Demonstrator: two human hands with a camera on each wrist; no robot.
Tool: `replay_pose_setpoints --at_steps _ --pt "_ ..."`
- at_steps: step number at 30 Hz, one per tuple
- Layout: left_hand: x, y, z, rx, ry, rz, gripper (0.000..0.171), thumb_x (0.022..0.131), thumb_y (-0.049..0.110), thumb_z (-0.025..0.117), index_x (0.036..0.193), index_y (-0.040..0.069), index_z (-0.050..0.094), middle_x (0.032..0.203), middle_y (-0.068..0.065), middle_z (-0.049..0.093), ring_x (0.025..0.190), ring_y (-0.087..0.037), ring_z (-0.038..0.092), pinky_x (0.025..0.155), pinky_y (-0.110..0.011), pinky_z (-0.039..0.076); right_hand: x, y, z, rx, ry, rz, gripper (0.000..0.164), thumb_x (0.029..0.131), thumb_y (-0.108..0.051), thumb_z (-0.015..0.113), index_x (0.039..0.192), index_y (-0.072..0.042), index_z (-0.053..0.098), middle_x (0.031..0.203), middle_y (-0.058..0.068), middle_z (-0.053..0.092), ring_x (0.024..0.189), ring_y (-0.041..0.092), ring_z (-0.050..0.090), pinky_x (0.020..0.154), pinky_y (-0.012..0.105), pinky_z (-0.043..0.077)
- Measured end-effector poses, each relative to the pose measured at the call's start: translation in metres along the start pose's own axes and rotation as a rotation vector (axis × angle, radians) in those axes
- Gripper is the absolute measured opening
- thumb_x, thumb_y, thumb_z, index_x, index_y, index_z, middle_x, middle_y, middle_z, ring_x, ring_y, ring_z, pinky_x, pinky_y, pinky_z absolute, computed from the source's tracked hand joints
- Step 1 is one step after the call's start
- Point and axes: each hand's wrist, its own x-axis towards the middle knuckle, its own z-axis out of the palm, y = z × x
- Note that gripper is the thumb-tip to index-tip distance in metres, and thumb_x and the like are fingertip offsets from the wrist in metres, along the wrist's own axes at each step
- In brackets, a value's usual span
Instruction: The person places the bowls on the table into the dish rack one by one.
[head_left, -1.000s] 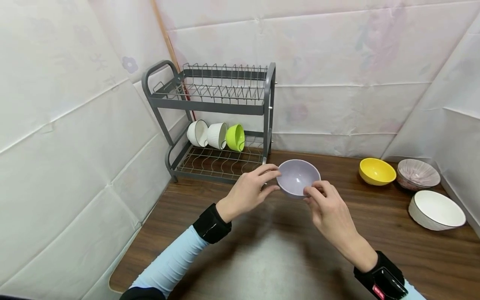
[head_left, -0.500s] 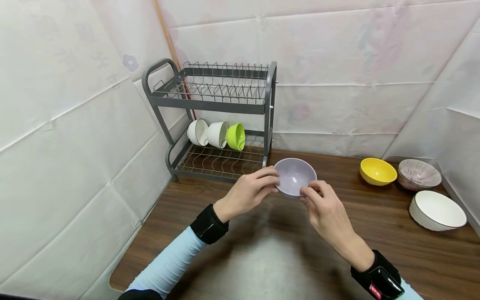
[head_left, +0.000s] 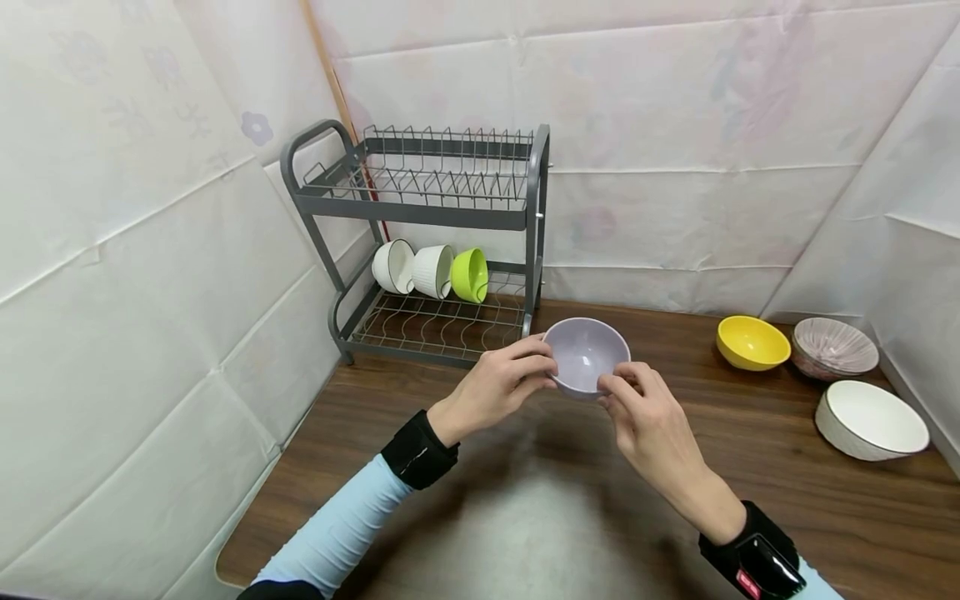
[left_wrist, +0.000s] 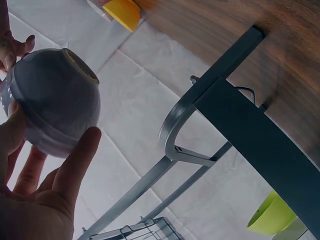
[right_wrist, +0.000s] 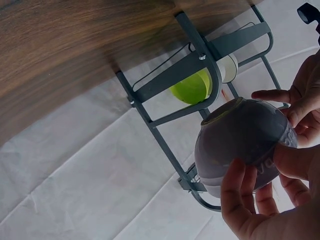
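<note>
Two hands (head_left: pixel 491 387) (head_left: pixel 656 433) gripping one lilac bowl (head_left: pixel 587 354); three bowls (head_left: pixel 393 267) (head_left: pixel 432 272) (head_left: pixel 470 276) on one rack (head_left: pixel 416 212)

A creased white back wall (head_left: pixel 675 125), faintly flowered, spans twelve o'clock; the left wall (head_left: pixel 135 333) stands at nine, the right wall (head_left: pixel 926 283) at three. A tan strip (head_left: pixel 327 65) slants at eleven. Glare (head_left: pixel 536 521) whitens the brown table (head_left: pixel 757 433) at six.

Pale-blue sleeves (head_left: pixel 330 523), black wristbands (head_left: pixel 420 450), one red, apparently lettered tag (head_left: pixel 747 583)
</note>
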Motion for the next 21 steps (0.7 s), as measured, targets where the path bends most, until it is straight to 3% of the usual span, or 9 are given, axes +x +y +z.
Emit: replay_pose_setpoints --at_steps 6,11,21 --pt "-0.002 0.002 -0.006 0.083 0.007 0.044 0.014 0.091 0.011 0.084 0.103 0.007 0.077 0.111 -0.005 0.069 0.129 -0.028 0.062 0.111 -0.03 0.045 0.003 0.002 0.0 -0.003 -0.023 -0.038 0.031 0.084 0.006 0.083 0.11 -0.006 0.072 0.11 0.014 0.062 0.095 0.03 0.062 0.073 0.046 0.057" --pt "-0.006 -0.001 -0.017 0.132 -0.008 0.047 0.016 0.091 0.011 0.085 0.105 0.006 0.078 0.11 -0.006 0.07 0.124 -0.031 0.064 0.11 -0.03 0.047 0.004 0.006 -0.001 -0.017 -0.064 -0.055 0.022 0.092 -0.011 0.083 0.112 -0.007 0.074 0.116 0.015 0.061 0.097 0.029 0.062 0.071 0.045 0.059" --pt "-0.021 -0.018 -0.067 0.283 0.011 -0.066 0.014 0.089 0.013 0.086 0.1 0.006 0.081 0.106 -0.004 0.072 0.116 -0.03 0.067 0.099 -0.037 0.055 -0.001 0.016 -0.001 -0.032 -0.08 -0.01 0.018 0.099 -0.021 0.074 0.109 -0.006 0.075 0.117 0.015 0.061 0.098 0.029 0.061 0.066 0.047 0.057"
